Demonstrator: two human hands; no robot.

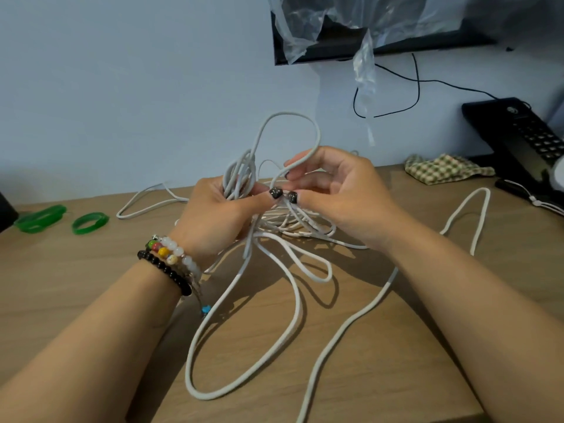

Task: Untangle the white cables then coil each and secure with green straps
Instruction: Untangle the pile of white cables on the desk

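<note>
A tangle of white cables [293,222] lies on the wooden table [91,285], with long loops trailing toward me and off to the right. My left hand [219,215] grips a bundle of several cable strands lifted off the table. My right hand [338,193] pinches one strand whose tall loop [287,117] arches up between the two hands. The thumbs nearly touch above the knot. Two green straps [41,218] [90,222] lie apart from the cables at the table's left.
A black phone [525,138] and a checked cloth [442,169] sit at the back right. A dark object [6,212] stands at the left edge. A black screen with clear plastic [366,29] hangs on the wall, black wires drooping below.
</note>
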